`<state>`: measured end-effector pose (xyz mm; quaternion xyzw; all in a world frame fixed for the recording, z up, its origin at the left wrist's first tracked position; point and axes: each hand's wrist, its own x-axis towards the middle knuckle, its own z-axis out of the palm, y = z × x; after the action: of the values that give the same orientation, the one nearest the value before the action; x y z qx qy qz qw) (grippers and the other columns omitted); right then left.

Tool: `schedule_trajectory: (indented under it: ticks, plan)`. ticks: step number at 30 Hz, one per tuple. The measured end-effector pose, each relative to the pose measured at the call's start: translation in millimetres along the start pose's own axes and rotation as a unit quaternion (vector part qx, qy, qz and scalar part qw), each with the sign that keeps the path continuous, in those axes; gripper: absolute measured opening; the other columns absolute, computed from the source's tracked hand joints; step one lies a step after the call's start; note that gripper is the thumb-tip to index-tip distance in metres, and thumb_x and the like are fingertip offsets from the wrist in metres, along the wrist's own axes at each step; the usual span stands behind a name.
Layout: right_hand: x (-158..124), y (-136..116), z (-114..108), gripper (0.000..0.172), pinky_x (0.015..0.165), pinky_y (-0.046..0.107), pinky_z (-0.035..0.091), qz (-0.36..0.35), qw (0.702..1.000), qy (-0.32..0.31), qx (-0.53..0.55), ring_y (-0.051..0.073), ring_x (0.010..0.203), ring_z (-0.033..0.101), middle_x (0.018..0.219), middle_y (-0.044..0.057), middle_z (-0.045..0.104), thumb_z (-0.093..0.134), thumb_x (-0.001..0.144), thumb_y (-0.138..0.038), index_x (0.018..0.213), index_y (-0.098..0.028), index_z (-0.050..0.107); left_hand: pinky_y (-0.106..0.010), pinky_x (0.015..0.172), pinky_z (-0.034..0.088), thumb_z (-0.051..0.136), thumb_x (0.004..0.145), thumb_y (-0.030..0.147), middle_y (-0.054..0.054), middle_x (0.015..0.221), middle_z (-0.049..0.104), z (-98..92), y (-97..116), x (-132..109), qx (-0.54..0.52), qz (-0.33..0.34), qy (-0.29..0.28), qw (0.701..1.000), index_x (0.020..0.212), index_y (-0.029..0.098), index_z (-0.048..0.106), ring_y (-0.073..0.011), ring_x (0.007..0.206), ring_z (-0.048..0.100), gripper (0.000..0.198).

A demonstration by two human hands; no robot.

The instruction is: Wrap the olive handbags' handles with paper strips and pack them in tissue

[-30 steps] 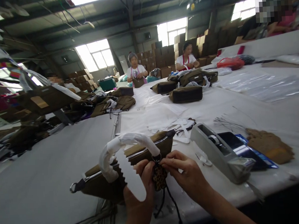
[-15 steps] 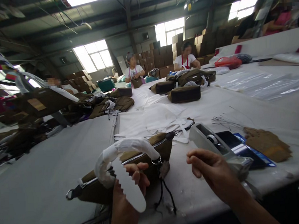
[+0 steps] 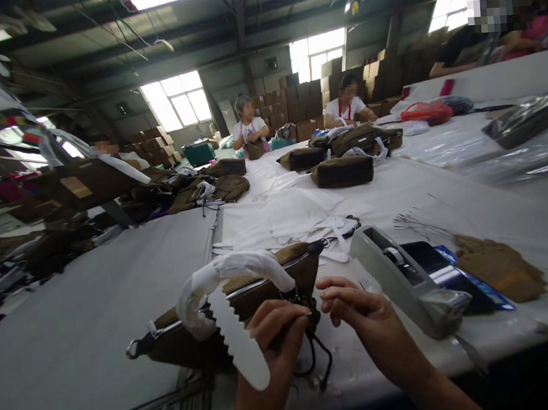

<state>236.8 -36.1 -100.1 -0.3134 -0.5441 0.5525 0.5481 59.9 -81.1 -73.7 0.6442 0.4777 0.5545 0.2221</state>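
An olive-brown handbag (image 3: 278, 274) with a silver zip stands on the table in front of me. Its curved handle (image 3: 240, 266) is wrapped in white, and a white strip with a toothed edge (image 3: 238, 337) hangs from it. My left hand (image 3: 276, 328) is closed in a pinch by the handle's right end, at a dark hanging charm (image 3: 314, 317); what lies between the fingertips is too small to make out. Black cords (image 3: 328, 365) dangle below. Just right of the charm, my right hand (image 3: 364, 317) is open, fingers loosely bent and apart, holding nothing visible.
A grey tape dispenser (image 3: 399, 284) stands right of my right hand, with a dark flat item, brown tags (image 3: 501, 271) and thin wires beyond. More bags (image 3: 341, 171) lie farther back. A bag pile (image 3: 208, 193) is at left. Co-workers (image 3: 251, 132) work across the table.
My left hand has moved right and up from beside the bag, closing its fingertips at the charm. My right hand has shifted slightly left, closer to it. A plastic-covered dark item now shows far right.
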Motion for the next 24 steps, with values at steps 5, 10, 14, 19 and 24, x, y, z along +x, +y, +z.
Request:
schedule_trajectory:
  ticks: [5,10,14,19,24]
  plan:
    - [-2.9,0.7,5.1,0.013,0.062,0.019,0.053,0.006,1.000,-0.031,0.002,0.012,0.068,0.063,0.074,0.002,0.069,0.071,0.091,-0.030,0.100,-0.023,0.078,-0.020,0.078,0.053,0.068,0.091,0.021,0.001,0.088,0.070,2.6,-2.8,-0.9,0.057,0.020,0.001,0.998,0.094,0.028,0.077,-0.0118,0.083,0.068,0.012]
    - [-3.7,2.3,7.8,0.012,0.059,0.019,0.054,0.012,1.000,-0.004,0.008,0.013,0.066,0.064,0.074,0.002,0.069,0.076,0.086,-0.032,0.089,-0.021,0.073,-0.022,0.072,0.054,0.066,0.091,0.019,-0.001,0.085,0.070,2.7,-4.7,-1.1,0.091,0.057,-0.016,0.994,0.092,0.025,0.075,-0.0133,0.078,0.068,0.011]
    - [-3.1,2.6,8.0,0.009,0.059,0.017,0.053,-0.024,0.998,0.000,-0.063,0.013,0.069,0.063,0.082,0.003,0.070,0.075,0.087,-0.031,0.085,-0.022,0.075,-0.024,0.075,0.055,0.067,0.090,0.019,-0.002,0.086,0.071,1.1,-3.6,-1.2,0.098,0.044,-0.029,0.994,0.093,0.025,0.075,-0.0141,0.079,0.069,0.011]
    - [-3.2,4.0,8.3,0.003,0.073,0.017,0.055,-0.092,0.989,-0.016,-0.118,0.014,0.088,0.064,0.093,0.001,0.066,0.072,0.089,-0.025,0.086,-0.025,0.073,-0.023,0.073,0.054,0.067,0.090,0.018,-0.001,0.085,0.070,0.6,-5.0,-2.2,0.105,0.048,-0.034,0.993,0.092,0.025,0.074,-0.0134,0.078,0.068,0.010]
    - [-4.4,7.1,8.8,0.003,0.077,0.017,0.054,-0.096,0.986,-0.027,-0.134,0.015,0.093,0.064,0.096,0.001,0.066,0.070,0.091,-0.023,0.089,-0.026,0.071,-0.024,0.073,0.053,0.066,0.091,0.018,-0.001,0.084,0.068,0.7,-10.0,-4.8,0.109,0.053,-0.034,0.992,0.091,0.024,0.073,-0.0136,0.078,0.067,0.010]
